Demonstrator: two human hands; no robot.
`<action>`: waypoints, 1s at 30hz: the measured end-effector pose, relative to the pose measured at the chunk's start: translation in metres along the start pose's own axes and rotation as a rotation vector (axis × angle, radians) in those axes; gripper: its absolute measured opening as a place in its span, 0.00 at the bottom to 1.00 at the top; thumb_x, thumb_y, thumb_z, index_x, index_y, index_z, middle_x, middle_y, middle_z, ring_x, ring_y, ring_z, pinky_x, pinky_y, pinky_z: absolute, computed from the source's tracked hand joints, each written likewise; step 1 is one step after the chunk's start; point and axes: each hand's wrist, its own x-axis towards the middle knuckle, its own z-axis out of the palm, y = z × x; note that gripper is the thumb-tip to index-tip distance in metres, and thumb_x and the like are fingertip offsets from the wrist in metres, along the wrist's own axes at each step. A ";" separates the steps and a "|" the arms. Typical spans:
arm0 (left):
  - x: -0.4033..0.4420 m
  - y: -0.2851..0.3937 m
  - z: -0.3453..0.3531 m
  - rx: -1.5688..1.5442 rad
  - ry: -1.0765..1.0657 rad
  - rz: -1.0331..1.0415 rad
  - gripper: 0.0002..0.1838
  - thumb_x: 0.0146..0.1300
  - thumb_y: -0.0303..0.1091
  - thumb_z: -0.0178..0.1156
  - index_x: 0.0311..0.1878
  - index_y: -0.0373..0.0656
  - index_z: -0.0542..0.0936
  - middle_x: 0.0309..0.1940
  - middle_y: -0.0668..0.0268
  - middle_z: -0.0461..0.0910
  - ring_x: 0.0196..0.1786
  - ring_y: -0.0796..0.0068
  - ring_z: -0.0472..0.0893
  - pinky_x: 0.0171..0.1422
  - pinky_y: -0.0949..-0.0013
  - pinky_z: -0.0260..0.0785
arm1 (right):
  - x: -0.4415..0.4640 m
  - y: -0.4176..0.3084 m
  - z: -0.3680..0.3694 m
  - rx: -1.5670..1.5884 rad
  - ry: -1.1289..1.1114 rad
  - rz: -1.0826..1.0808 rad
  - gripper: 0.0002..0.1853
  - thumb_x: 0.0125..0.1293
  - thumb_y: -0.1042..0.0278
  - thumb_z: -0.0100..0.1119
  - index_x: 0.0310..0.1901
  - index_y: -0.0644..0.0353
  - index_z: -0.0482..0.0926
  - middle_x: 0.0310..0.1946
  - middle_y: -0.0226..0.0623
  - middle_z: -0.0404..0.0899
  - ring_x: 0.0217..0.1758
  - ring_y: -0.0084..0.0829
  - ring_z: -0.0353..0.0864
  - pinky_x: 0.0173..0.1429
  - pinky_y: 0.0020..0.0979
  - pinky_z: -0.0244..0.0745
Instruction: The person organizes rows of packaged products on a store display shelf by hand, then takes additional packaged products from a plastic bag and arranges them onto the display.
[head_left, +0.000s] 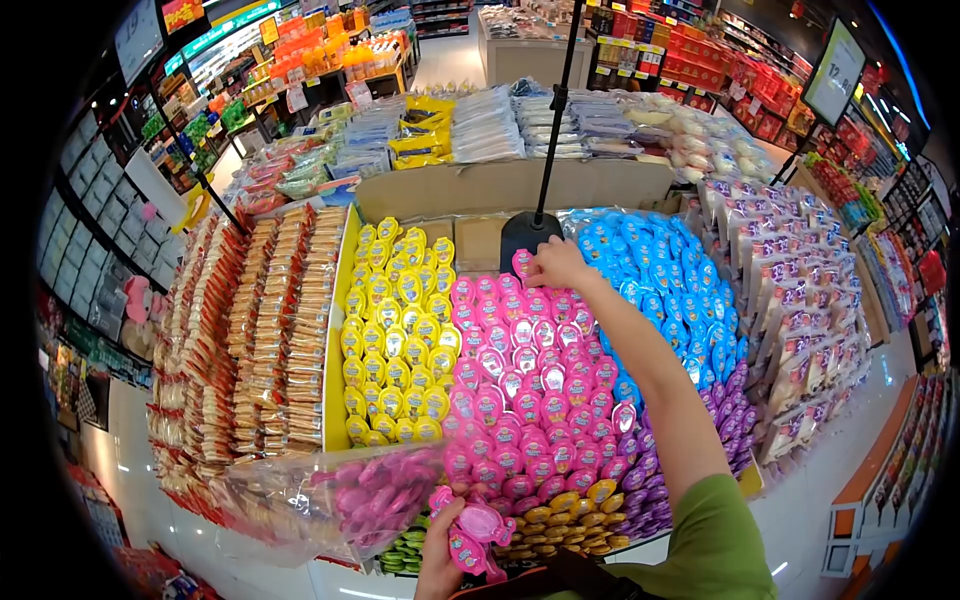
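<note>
My right hand [556, 264] reaches to the back of the display, its fingers closed on a pink pack [522, 264] at the far edge of the rows of pink packs [530, 385]. Low in the view, my left hand [440, 552] is wrapped round several pink packs [480, 525] in front of my body. A clear plastic bag [385, 490] with more pink packs inside lies just left of that hand. Yellow packs [395, 345] stand left of the pink rows, blue packs [665, 280] to the right.
A black pole base [530, 238] stands behind the pink rows, against a cardboard divider [600, 185]. Purple packs [665, 490] and orange packs [570, 520] fill the near right. Tan bagged snacks [280, 330] line the left side, white-purple bags [800, 320] the right.
</note>
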 end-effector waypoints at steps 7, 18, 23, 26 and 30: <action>0.001 -0.001 -0.012 -0.020 0.031 -0.028 0.13 0.67 0.31 0.52 0.53 0.43 0.70 0.51 0.54 0.77 0.47 0.56 0.81 0.53 0.53 0.75 | 0.007 0.001 0.018 0.074 0.007 0.020 0.06 0.50 0.55 0.65 0.27 0.46 0.84 0.42 0.35 0.77 0.51 0.40 0.71 0.53 0.40 0.70; -0.002 0.000 -0.007 -0.017 -0.016 0.004 0.13 0.67 0.31 0.52 0.53 0.43 0.69 0.52 0.53 0.77 0.49 0.55 0.81 0.53 0.52 0.75 | 0.008 0.016 0.038 0.320 0.134 -0.149 0.03 0.52 0.65 0.63 0.25 0.50 0.79 0.58 0.30 0.72 0.61 0.41 0.64 0.62 0.43 0.63; -0.002 0.002 -0.007 -0.006 -0.006 0.009 0.12 0.67 0.31 0.52 0.53 0.43 0.69 0.52 0.53 0.77 0.49 0.55 0.80 0.53 0.52 0.75 | 0.014 0.020 0.030 0.373 0.076 -0.091 0.01 0.52 0.68 0.61 0.25 0.51 0.79 0.57 0.24 0.75 0.61 0.38 0.65 0.62 0.43 0.61; -0.001 0.001 -0.007 -0.005 -0.012 0.009 0.12 0.67 0.31 0.52 0.53 0.43 0.69 0.52 0.53 0.77 0.49 0.54 0.80 0.53 0.51 0.75 | 0.017 0.020 0.025 0.402 0.087 -0.066 0.03 0.51 0.71 0.61 0.24 0.53 0.77 0.54 0.25 0.77 0.60 0.38 0.66 0.63 0.38 0.62; 0.000 0.000 -0.009 -0.010 -0.015 0.008 0.13 0.67 0.31 0.52 0.53 0.43 0.69 0.52 0.53 0.76 0.49 0.54 0.80 0.54 0.51 0.75 | 0.016 0.019 0.026 0.394 0.132 -0.066 0.03 0.51 0.69 0.62 0.24 0.52 0.77 0.52 0.27 0.78 0.60 0.37 0.66 0.63 0.39 0.61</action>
